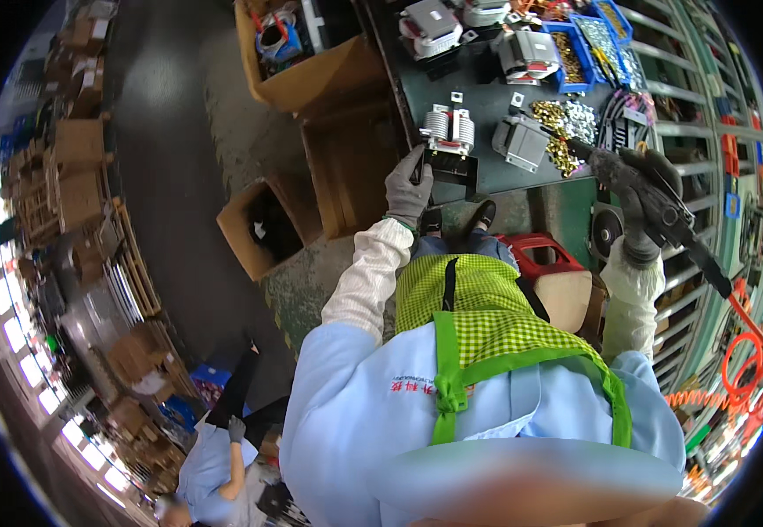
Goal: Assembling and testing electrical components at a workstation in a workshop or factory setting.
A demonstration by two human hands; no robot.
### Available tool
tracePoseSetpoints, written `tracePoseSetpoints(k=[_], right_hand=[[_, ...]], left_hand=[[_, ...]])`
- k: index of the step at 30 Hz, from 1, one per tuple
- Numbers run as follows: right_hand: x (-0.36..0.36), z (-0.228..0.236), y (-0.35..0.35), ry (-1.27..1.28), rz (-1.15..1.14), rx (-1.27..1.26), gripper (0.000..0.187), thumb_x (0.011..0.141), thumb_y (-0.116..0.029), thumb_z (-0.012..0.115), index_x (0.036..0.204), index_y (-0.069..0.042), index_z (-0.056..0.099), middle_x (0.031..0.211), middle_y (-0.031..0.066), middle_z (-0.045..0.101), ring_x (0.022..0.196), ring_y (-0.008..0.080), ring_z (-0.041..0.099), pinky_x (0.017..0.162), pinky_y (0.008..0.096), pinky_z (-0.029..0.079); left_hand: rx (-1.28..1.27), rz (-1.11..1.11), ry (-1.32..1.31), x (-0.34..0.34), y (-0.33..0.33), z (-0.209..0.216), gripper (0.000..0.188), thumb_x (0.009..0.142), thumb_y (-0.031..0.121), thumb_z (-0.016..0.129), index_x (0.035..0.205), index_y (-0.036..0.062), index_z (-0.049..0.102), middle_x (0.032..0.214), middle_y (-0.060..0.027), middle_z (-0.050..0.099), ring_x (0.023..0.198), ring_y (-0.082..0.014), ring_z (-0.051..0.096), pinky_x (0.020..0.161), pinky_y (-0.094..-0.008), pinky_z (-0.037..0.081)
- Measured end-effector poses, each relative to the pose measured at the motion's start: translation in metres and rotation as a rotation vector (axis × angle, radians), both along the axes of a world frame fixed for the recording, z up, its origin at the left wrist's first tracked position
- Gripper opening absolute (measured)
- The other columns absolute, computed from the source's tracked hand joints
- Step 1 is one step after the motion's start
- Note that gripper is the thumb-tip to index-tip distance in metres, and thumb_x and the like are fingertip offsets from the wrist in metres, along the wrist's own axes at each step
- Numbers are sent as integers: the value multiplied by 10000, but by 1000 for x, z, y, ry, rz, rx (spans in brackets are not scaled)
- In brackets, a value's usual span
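Observation:
My left hand (409, 186), in a grey glove, pinches the left end of a black metal bracket (452, 169) at the table's near edge. Attached to or standing against that bracket is a transformer (448, 128) with white-wound coils. My right hand (640, 230), also gloved, is wrapped round a black air screwdriver (660, 198), its tip pointing left over loose brass screws (562, 158). A second transformer (522, 143), with a silver casing, sits between the coil unit and the screws. Silver fasteners (582, 121) lie just beyond.
More transformers (526, 54) stand at the far side of the dark table (487, 101), near blue parts bins (572, 57). Cardboard boxes (346, 167) stand left of the table. An orange coiled hose (737, 351) hangs at right. A red stool (541, 255) is below. Another person (215, 465) works lower left.

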State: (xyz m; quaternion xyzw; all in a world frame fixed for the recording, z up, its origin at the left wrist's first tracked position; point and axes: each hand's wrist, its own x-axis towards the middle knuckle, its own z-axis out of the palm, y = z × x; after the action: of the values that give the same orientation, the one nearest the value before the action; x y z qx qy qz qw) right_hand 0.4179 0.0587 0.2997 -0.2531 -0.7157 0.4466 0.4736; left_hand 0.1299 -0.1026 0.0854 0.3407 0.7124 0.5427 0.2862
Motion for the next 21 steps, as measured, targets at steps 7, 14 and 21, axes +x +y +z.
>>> tracePoseSetpoints(k=[7, 14, 21], right_hand=[[19, 8, -15, 8, -77, -83, 620, 809, -43, 710, 1346, -8, 402, 1202, 178, 592, 1138, 274, 581, 993, 414, 454], [43, 20, -22, -80, -187, -63, 589, 811, -28, 652, 1342, 6, 399, 1199, 181, 584, 1132, 273, 584, 983, 393, 461], [96, 10, -19, 30, -214, -141, 596, 808, -28, 682, 1340, -10, 413, 1199, 184, 593, 1124, 291, 595, 976, 403, 470]], left_hand=[[47, -77, 161, 35, 7, -16, 476, 803, 76, 572, 1279, 74, 559, 1162, -199, 630, 1095, -332, 617, 939, -376, 496], [-35, -223, 107, -27, 59, -44, 448, 799, 148, 655, 1223, 18, 589, 1167, -201, 632, 1102, -310, 614, 961, -347, 469], [-107, -19, 713, 2, 58, 59, 746, 765, 368, 754, 1341, 24, 427, 1232, -257, 529, 1105, -431, 530, 933, -461, 462]])
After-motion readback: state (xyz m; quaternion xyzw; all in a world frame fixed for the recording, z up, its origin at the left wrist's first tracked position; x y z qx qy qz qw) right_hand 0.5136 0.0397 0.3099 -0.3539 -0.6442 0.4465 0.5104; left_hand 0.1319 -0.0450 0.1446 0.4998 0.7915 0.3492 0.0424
